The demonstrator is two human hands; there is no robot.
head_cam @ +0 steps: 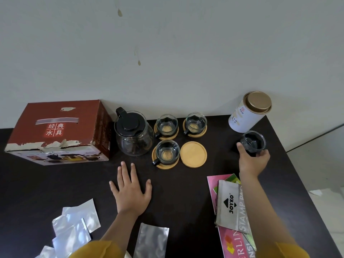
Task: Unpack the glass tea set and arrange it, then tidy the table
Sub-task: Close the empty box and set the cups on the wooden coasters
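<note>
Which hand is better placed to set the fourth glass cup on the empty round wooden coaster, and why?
Right. The right hand already grips the loose glass cup, right of the empty round wooden coaster. The left hand lies flat on the dark table, holding nothing.

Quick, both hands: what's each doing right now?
Left hand: open, flat on the dark table.
Right hand: gripping the clear glass cup.

- Left hand [130, 190]: bare, no rings or watch seen.
- Right hand [253, 161]: bare likewise.
- Sleeves [96, 249]: mustard yellow, short, forearms uncovered.
</note>
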